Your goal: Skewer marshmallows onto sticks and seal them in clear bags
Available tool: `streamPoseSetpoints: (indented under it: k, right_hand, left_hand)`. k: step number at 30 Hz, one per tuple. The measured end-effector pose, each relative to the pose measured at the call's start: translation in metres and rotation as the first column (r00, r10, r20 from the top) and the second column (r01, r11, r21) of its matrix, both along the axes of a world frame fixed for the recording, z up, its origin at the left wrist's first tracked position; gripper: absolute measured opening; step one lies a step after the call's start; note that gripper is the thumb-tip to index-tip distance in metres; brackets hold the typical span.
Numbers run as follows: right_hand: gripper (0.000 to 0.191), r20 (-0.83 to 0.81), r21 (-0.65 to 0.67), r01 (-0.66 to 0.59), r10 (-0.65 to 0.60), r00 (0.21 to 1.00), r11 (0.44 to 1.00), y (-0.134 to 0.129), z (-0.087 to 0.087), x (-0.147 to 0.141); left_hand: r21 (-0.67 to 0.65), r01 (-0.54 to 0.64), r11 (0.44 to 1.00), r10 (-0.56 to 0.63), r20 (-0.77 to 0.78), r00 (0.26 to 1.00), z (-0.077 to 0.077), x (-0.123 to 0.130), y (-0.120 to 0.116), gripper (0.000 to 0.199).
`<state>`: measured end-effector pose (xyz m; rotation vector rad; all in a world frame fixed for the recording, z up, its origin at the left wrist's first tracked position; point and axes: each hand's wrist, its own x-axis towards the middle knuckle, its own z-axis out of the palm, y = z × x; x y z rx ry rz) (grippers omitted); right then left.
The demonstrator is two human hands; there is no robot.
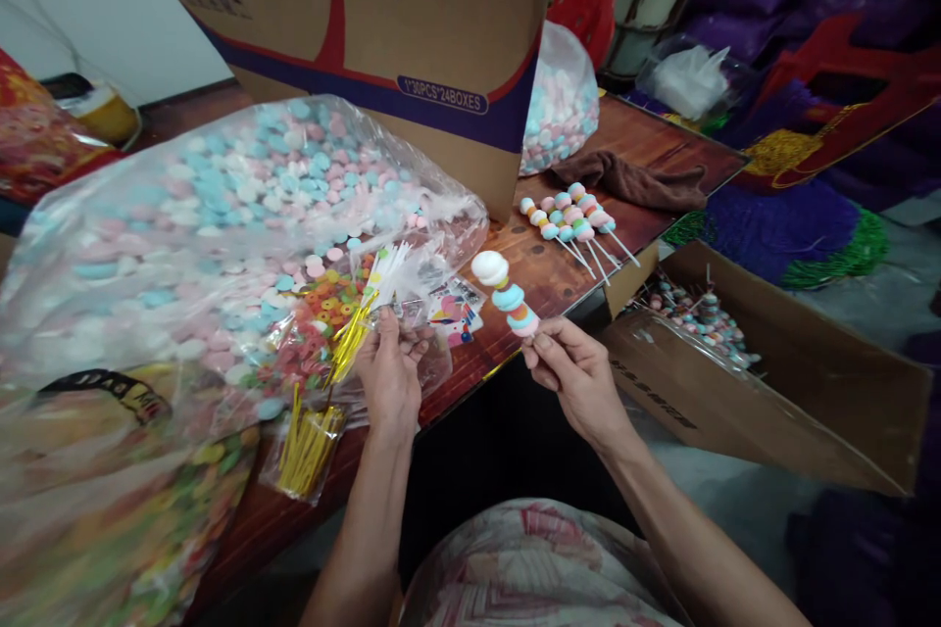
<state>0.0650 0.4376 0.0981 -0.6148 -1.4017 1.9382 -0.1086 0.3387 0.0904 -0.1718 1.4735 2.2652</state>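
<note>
my right hand (577, 367) has thumb and forefinger closed in a pinch at the lower end of the candy skewer (507, 297), just under the pink piece, with the other fingers curled in behind. the skewer leans up and away from that pinch, towards my left, its white piece at the far end. a light grip there seems right to me: firm enough that the stick can't roll, soft enough that the puffy pieces don't dent. i'd keep it tipped upward too, so nothing slides off the top.

my left hand (393, 362) is half curled, thumb and forefinger close together by the clear plastic (433, 358); i can't tell whether they have hold of it. just beyond those fingertips are the white sticks (389, 265), with the gold ties (349, 343) and gummy rings (334, 306) off to their left. drawing one thin thing from that cluster would want fingertips only, or neighbours may drag along.

past my right fingers, other skewers (569, 216) lie side by side on the table (507, 240); the open carton (683, 402) sits to that hand's right.
</note>
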Motion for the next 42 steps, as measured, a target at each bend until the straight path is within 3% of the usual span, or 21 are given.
streamPoseSetpoints:
  k: [8,15,20,24,30,35,42]
  right_hand:
    - [0.022,0.167,0.233,-0.007,-0.033,0.985,0.972,0.001,-0.002,0.009]
    - [0.021,0.228,0.465,-0.014,-0.104,0.968,0.885,0.004,-0.002,0.018]
    - [0.017,0.244,0.563,-0.067,-0.088,0.966,0.824,0.013,0.002,0.025]
    - [0.018,0.286,0.582,-0.112,-0.074,0.955,0.805,0.018,0.009,0.027]
    - [0.017,0.292,0.467,-0.1,-0.046,0.955,0.879,0.008,0.008,0.017]
    - [0.017,0.276,0.454,-0.081,-0.054,0.96,0.887,-0.001,0.002,0.012]
    - [0.019,0.292,0.577,-0.107,-0.082,0.953,0.809,-0.009,-0.003,0.008]
  left_hand:
    - [0.017,-0.035,0.999,0.035,0.005,0.999,0.0,-0.003,-0.005,0.047]
    - [0.045,-0.034,0.998,0.034,0.004,0.999,-0.001,-0.003,-0.003,0.048]
    - [0.036,-0.028,0.999,0.03,-0.04,0.999,-0.003,-0.006,-0.005,0.045]
    - [0.022,-0.008,1.0,0.011,-0.15,0.989,-0.004,-0.006,-0.004,0.04]
    - [-0.049,-0.074,0.996,0.059,-0.258,0.964,-0.008,0.004,0.003,0.024]
    - [0.031,-0.043,0.999,0.048,-0.189,0.981,-0.003,0.008,0.005,0.031]
    - [0.189,0.145,0.971,-0.142,-0.028,0.989,0.009,0.015,0.01,0.038]
